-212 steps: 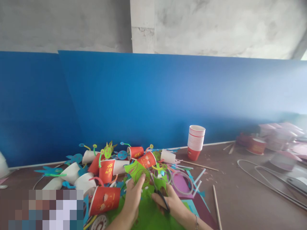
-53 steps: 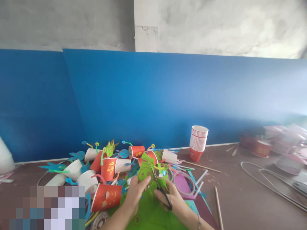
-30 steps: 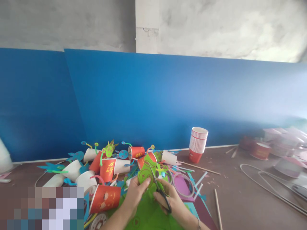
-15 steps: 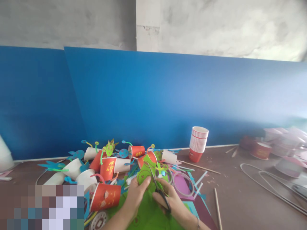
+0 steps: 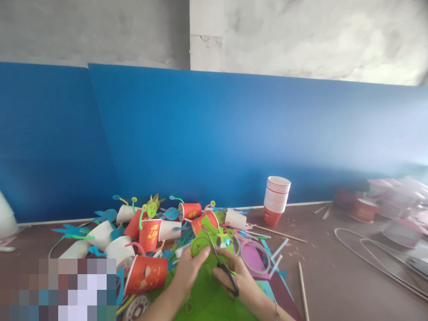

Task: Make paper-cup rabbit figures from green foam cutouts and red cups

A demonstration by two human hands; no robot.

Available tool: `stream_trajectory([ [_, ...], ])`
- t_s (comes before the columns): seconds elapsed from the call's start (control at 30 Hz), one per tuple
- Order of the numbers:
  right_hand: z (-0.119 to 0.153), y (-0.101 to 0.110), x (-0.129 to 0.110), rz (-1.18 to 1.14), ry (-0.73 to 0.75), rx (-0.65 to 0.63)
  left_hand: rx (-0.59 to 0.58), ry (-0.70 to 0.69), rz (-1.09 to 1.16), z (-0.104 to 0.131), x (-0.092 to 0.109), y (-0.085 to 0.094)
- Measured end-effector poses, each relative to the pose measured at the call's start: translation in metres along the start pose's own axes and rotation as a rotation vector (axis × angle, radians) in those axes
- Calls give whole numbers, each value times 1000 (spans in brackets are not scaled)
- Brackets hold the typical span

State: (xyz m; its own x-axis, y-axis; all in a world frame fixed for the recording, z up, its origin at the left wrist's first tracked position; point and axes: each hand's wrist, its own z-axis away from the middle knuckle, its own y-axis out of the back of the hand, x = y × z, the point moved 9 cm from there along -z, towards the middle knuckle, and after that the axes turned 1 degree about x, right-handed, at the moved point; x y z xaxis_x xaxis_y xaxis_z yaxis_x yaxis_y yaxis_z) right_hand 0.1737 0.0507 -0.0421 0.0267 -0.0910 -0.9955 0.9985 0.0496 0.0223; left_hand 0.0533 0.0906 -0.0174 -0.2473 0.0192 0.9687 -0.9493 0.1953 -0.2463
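My left hand (image 5: 194, 269) pinches a piece of green paper (image 5: 199, 244) with dark red outlines drawn on it. Black-handled scissors (image 5: 228, 278) are in my right hand (image 5: 238, 276), with the fingers wrapped round the handles. The scissor blades point up and to the left, against the right side of the green paper. Below both hands lies a larger green sheet (image 5: 203, 298) with another drawn outline near its lower left.
Red and white paper cups (image 5: 147, 275) with straws and paper cutouts crowd the left. A cup stack (image 5: 277, 200) stands at the back. Tape rolls (image 5: 256, 257) lie on purple paper. Wooden sticks (image 5: 303, 292) and a cable (image 5: 377, 254) are at right.
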Motion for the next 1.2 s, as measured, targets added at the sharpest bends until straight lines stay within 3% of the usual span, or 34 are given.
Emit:
stream_trajectory([
  [0.3, 2, -3, -4, -36, -29, -14, 24, 37, 3, -1, -10, 0],
  [0.63, 0, 1, 2, -51, -9, 10, -12, 22, -20, 0, -3, -2],
  [0.9, -1, 3, 5, -28, -30, 15, 51, 19, 1, 2, -1, 1],
  [1.2, 0, 2, 8, -10, -61, 11, 1, 28, -34, 1, 1, -3],
])
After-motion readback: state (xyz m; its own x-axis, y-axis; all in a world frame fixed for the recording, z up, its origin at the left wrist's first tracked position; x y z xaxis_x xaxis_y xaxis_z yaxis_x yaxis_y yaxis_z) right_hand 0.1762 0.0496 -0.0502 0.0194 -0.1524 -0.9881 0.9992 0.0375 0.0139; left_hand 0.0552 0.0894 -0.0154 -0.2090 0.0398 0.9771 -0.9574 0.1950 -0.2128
